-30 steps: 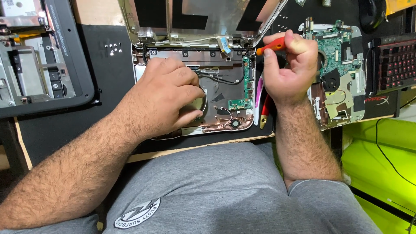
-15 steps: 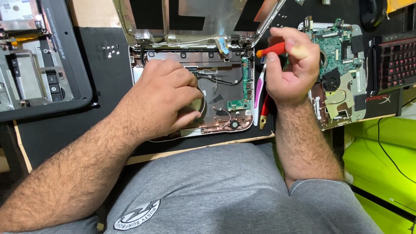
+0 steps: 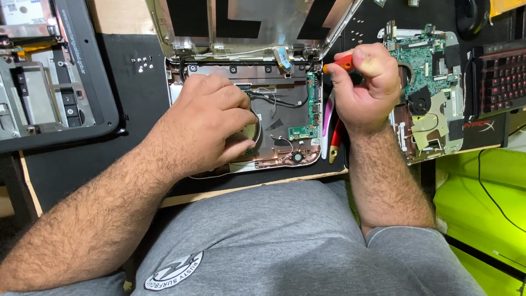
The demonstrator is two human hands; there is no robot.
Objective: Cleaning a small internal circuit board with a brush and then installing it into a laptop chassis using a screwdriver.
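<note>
Seen from a single head-worn camera, looking steeply down over a grey shirt (image 3: 285, 246) onto a workbench (image 3: 137, 104). Close in, with both forearms filling the frame above an opened laptop (image 3: 274, 120). No second view.

electronics repair workbench, opened laptop shell (image 3: 241, 109), bare green motherboard (image 3: 424, 66), spare laptop casing (image 3: 60, 82), black mat (image 3: 137, 98)

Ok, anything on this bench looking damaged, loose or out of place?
No visible damage. The opened silver laptop base has thin black wires lying loose across it; the green motherboard lies apart at the right. Left hand rests inside; right hand grips a red-handled screwdriver.
</note>
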